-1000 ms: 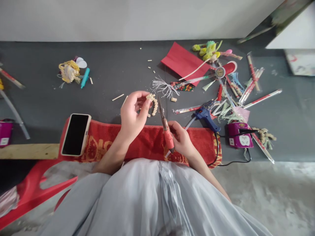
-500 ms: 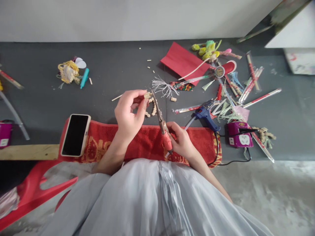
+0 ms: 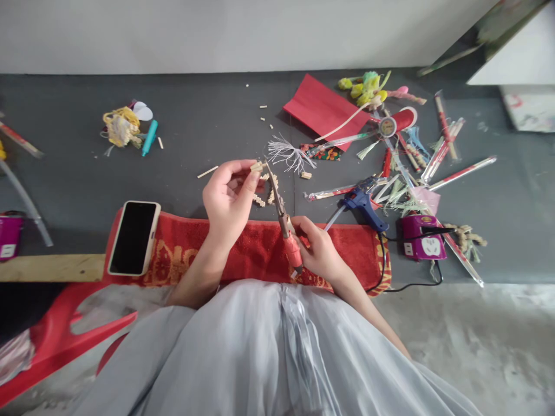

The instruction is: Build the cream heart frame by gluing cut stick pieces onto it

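My left hand [image 3: 228,196] pinches a small cream-coloured piece [image 3: 257,166] between thumb and fingertips. It looks like short cord lengths joined side by side. In my right hand [image 3: 318,245] is a pair of scissors [image 3: 286,234] with red-wrapped handles, blades pointing away from me. The blade tips reach the right end of the cream piece; whether they touch it I cannot tell. Just beyond and under the blades, a ring of braided cream cord [image 3: 272,190] lies on the grey table [image 3: 195,138], partly hidden by my left hand. A similar small cream piece [image 3: 306,175] lies to the right.
A red towel [image 3: 255,248] runs along the front edge, with a phone [image 3: 134,238] on its left end. Rightward are a blue glue gun [image 3: 364,205], a purple power socket [image 3: 422,237], a red thread spool [image 3: 398,121], red paper [image 3: 325,110] and a white tassel [image 3: 286,153].
My left hand has shifted slightly, and the cream piece has moved a little left in its fingers. The scissors have swung slightly left at the tips. The table items stay put.
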Motion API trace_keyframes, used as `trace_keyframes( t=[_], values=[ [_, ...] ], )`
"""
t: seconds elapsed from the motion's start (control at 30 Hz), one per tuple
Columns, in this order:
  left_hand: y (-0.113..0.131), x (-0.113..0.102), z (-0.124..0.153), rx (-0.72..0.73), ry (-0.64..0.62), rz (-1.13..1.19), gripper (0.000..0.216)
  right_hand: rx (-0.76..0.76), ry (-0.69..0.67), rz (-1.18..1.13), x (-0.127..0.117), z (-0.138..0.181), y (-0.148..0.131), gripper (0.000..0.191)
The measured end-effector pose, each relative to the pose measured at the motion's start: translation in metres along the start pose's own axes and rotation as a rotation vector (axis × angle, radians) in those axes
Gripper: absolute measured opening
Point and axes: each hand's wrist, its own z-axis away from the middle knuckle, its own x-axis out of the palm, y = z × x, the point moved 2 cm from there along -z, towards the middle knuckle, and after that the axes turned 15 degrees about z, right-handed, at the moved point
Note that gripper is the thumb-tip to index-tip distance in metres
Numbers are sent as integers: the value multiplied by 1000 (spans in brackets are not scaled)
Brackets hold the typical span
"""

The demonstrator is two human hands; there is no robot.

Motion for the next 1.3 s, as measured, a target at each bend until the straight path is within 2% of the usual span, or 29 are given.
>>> trace_keyframes(
  t=[0.17, 0.3, 0.43, 0.73, 0.9, 1.07, 1.3],
  values=[
    [0, -3, 2, 95, -13, -68, 31, -4, -3, 45, 1, 0, 0, 7],
    [-1, -4, 2, 116, -37, -75, 28, -5, 13, 20, 1, -1, -1, 8],
    [-2, -5, 2, 132, -77, -73, 20, 16, -24, -52, 1, -1, -2, 9],
    [0, -14, 1, 219, -216, -308, 15, 31, -79, -227, 4, 0, -1, 13],
    [-4, -14, 1, 172, -220, -291, 17, 63, -142, -391, 8, 0, -1, 19],
    [-10, -17, 0, 107, -169, -278, 16, 118, -224, -499, 10, -1, 1, 30],
    [-17, -23, 0, 27, -87, -235, 11, 188, -277, -558, 10, 2, 3, 55]
  ],
)
